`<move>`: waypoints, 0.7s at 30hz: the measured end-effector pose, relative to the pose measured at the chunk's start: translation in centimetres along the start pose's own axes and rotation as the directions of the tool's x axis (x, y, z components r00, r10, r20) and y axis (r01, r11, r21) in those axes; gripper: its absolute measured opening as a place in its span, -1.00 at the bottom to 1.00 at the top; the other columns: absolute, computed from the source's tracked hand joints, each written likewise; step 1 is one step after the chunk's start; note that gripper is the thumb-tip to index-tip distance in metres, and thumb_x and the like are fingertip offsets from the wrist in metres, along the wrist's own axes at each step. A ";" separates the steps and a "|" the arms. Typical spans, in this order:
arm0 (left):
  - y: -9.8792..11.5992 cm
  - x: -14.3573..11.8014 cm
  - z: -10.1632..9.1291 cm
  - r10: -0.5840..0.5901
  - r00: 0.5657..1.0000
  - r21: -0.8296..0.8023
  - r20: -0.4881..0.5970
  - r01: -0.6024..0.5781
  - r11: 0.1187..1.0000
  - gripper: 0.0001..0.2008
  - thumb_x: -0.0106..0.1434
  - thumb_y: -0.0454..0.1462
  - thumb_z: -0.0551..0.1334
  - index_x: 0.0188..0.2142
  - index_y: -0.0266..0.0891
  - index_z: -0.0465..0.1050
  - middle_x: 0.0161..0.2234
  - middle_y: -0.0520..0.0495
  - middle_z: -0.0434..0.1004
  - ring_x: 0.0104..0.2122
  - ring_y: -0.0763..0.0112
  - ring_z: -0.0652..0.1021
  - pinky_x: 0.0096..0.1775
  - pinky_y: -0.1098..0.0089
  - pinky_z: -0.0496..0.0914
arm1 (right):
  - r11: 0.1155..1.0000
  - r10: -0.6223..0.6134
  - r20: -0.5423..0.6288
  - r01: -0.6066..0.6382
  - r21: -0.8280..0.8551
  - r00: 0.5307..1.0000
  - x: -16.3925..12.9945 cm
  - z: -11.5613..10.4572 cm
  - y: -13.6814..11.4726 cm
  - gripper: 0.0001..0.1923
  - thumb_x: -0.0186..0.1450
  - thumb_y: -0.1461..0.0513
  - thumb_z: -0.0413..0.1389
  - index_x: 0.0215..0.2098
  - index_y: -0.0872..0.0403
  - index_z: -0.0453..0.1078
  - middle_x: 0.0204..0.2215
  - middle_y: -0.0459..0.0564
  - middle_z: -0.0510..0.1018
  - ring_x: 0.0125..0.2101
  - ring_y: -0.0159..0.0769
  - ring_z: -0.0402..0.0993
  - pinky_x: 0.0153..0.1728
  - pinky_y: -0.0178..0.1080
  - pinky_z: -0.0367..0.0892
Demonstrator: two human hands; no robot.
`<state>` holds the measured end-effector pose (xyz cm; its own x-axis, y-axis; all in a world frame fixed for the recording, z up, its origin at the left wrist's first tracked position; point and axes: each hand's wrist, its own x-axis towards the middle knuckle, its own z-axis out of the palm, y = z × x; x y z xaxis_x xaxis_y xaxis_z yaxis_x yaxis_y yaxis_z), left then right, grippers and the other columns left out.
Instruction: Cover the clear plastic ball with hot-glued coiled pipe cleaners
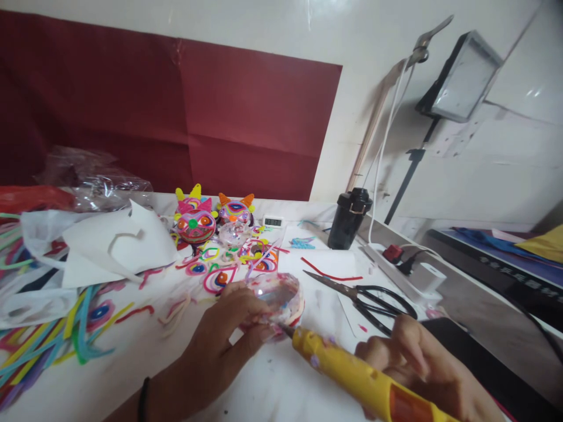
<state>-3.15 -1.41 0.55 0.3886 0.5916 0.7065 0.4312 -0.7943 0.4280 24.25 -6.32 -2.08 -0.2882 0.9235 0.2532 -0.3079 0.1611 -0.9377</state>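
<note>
A cluttered white worktop (132, 351) spreads beneath both hands, backed by a dark red sheet (176, 117) on the wall beyond them. Far out to the left of the left hand lie loose coloured pipe cleaners (48, 346) and crumpled white paper (109, 246); straight ahead of it stand two finished fuzzy cat-face ornaments (196, 220) among curled wire shapes. Ahead of the right hand rest black-handled scissors (365, 296), with a black lidded cup (349, 218) and a white power strip (396, 264) farther off.

The yellow glue gun (352, 372) runs on a long diagonal from the lower right edge up and leftward, its metal tip meeting the near rim of a clear half-sphere shell (281, 296) trimmed in pale wire. The right hand (422, 363) is wrapped around the gun's body, fingers curled closed on it. The left hand (229, 328) sits just left of the shell, fingers and thumb pinched on its near edge, steadying it against the worktop. The shell thus lies up and to the left of the right hand, in line with the gun, and the left hand is plainly the nearer.

The gun's rear is cut off by the picture's edge, the trigger finger is hidden, and motion blur smears the point where tip, fingertips and shell meet.
</note>
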 end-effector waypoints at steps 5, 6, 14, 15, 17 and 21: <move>0.0 0.0 0.0 -0.001 1.000 -0.002 -0.003 0.001 1.000 -0.88 0.24 -0.37 0.19 -0.25 -0.11 0.37 -0.33 0.04 0.55 -0.30 0.38 0.52 -0.25 0.44 0.39 | 0.999 -0.026 0.130 0.023 0.025 0.991 0.3 -1.1 0.6 -0.45 -0.03 -0.20 0.22 -0.47 -0.05 0.08 -0.52 -0.04 0.57 -0.52 -0.11 0.45 -0.53 -0.19 0.30; 0.1 0.0 0.0 0.002 1.000 -0.004 -0.005 -0.002 1.000 -0.88 0.24 -0.37 0.19 -0.26 -0.11 0.37 -0.35 0.06 0.55 -0.31 0.39 0.52 -0.23 0.44 0.39 | 0.999 -0.022 0.113 0.018 0.033 0.993 0.4 -1.3 0.9 -0.42 -0.08 -0.22 0.23 -0.48 -0.04 0.07 -0.54 -0.05 0.55 -0.54 -0.13 0.45 -0.54 -0.19 0.30; 0.2 0.1 -0.1 -0.005 1.000 -0.015 -0.004 0.005 1.000 -0.87 0.23 -0.39 0.19 -0.28 -0.11 0.38 -0.40 0.11 0.51 -0.34 0.44 0.51 -0.21 0.47 0.38 | 0.995 0.004 0.001 -0.004 0.101 1.000 -0.3 -1.3 1.8 -0.35 -0.14 -0.24 0.27 -0.49 -0.04 0.03 -0.58 0.00 0.54 -0.53 -0.11 0.44 -0.52 -0.19 0.32; 0.2 0.0 -0.1 -0.011 1.000 -0.015 -0.004 0.011 1.000 -0.88 0.23 -0.38 0.19 -0.28 -0.12 0.38 -0.40 0.10 0.51 -0.34 0.43 0.51 -0.22 0.46 0.38 | 0.995 0.005 0.003 -0.006 0.103 1.000 -0.2 -1.3 1.7 -0.35 -0.15 -0.23 0.27 -0.50 -0.04 0.02 -0.59 0.01 0.54 -0.53 -0.10 0.44 -0.53 -0.18 0.32; 0.1 0.0 -0.1 -0.016 1.000 -0.016 -0.004 0.016 1.000 -0.89 0.23 -0.37 0.19 -0.28 -0.12 0.38 -0.40 0.08 0.51 -0.35 0.42 0.52 -0.24 0.46 0.39 | 0.995 0.006 0.008 -0.007 0.095 1.000 -0.1 -1.5 1.5 -0.34 -0.17 -0.24 0.28 -0.52 -0.04 0.01 -0.60 0.01 0.54 -0.52 -0.08 0.45 -0.53 -0.18 0.32; 0.0 0.0 0.1 -0.019 1.000 -0.011 -0.014 0.019 1.000 -0.90 0.24 -0.35 0.19 -0.27 -0.11 0.40 -0.38 0.06 0.54 -0.32 0.39 0.53 -0.24 0.45 0.40 | 0.996 0.026 0.054 -0.031 0.088 0.998 0.0 -1.5 1.0 -0.35 -0.15 -0.22 0.29 -0.51 -0.04 0.00 -0.55 -0.02 0.56 -0.50 -0.09 0.45 -0.55 -0.21 0.30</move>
<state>-3.09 -1.40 0.55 0.3686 0.6044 0.7063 0.4296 -0.7846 0.4471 25.31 -5.62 -3.38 -0.3445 0.9074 0.2409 -0.3771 0.1013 -0.9206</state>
